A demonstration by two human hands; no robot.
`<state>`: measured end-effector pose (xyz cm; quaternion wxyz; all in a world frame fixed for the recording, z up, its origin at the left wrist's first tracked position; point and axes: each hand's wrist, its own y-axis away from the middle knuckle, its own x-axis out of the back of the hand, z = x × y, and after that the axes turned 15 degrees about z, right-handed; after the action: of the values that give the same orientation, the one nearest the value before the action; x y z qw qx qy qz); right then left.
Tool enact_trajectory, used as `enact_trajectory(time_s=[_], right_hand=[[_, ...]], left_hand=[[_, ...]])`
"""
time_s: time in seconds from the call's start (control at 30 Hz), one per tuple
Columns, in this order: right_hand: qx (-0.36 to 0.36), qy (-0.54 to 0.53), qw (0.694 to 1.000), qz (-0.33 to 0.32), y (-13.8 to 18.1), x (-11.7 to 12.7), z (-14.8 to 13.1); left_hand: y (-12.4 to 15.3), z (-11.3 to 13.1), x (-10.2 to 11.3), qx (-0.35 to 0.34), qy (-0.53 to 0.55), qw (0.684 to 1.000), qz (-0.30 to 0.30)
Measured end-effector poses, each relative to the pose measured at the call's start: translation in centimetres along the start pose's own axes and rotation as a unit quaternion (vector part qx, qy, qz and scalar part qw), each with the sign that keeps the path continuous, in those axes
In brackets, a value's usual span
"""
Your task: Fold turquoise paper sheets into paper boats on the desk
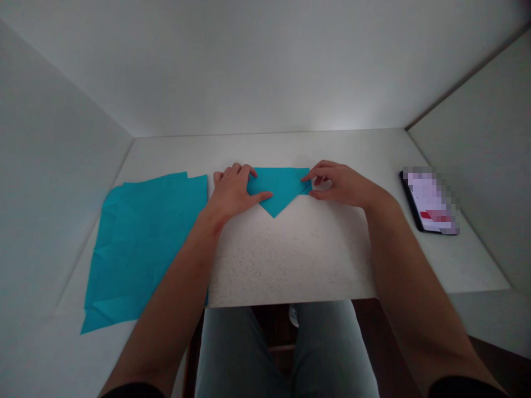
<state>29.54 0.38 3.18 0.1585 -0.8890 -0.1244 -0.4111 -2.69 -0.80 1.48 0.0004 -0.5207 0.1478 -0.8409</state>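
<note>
A small folded piece of turquoise paper [279,185] lies on the white table in front of me. It has a straight top edge and a point toward me. My left hand [234,190] rests on its left end, the thumb spread apart from the fingers and laid on the paper. At the right end, my right hand [334,182] pinches the corner between thumb and index finger, where a small fold shows. The undersides of the fingers are hidden.
Left of my left arm lies a large creased sheet of turquoise paper [141,243], overhanging the table's front edge. A phone [429,202] with a lit, partly blurred screen is at the right. White walls [265,72] enclose the back and sides of the table [290,260].
</note>
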Motion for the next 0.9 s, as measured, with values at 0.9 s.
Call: enact_trajectory(time_s=[0.9], right_hand=[[0.004, -0.031, 0.999, 0.027, -0.5, -1.2, 0.3]], left_hand=[[0.5, 1.1, -2.5, -0.187, 0.045, 0.978, -0.084]])
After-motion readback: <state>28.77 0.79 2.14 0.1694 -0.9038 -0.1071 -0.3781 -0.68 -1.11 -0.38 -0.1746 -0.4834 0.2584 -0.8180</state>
